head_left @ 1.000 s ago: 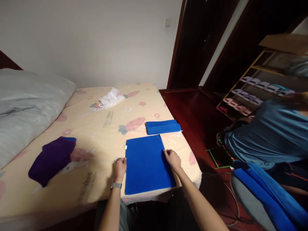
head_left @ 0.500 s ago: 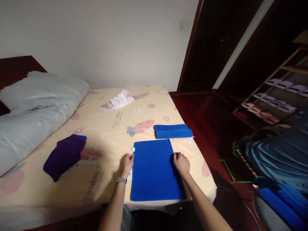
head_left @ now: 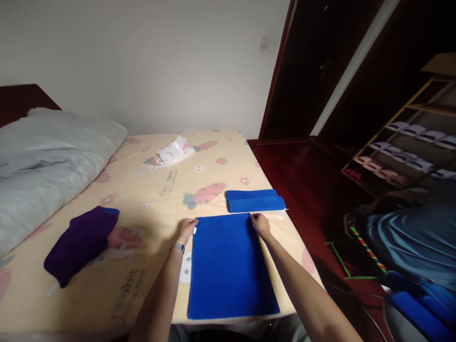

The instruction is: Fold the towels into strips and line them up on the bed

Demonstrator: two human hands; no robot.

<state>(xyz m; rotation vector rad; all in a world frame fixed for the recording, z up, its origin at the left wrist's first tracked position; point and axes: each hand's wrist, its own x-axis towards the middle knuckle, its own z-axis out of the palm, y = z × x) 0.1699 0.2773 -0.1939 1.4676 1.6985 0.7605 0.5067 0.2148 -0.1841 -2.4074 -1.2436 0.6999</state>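
Observation:
A blue towel [head_left: 228,268] lies spread flat on the bed near its front edge. My left hand [head_left: 187,229] pinches its far left corner, just above a small white tag. At the far right corner, my right hand [head_left: 261,223] has its fingers closed on the towel's edge. Just beyond the towel rests a folded blue towel [head_left: 255,201], with a bit of white tag at its right end. Off to the left is a crumpled purple cloth [head_left: 82,242] with a blue patch at its top.
A white plastic bag [head_left: 174,151] sits farther back on the patterned bed sheet [head_left: 160,199]. A grey quilt [head_left: 60,152] is heaped at the left. Right of the bed are a shoe rack [head_left: 406,142] with slippers and a stool [head_left: 402,316] holding blue cloths.
Both hands have slid away from me along the towel's sides to its far corners. The camera view has shifted slightly.

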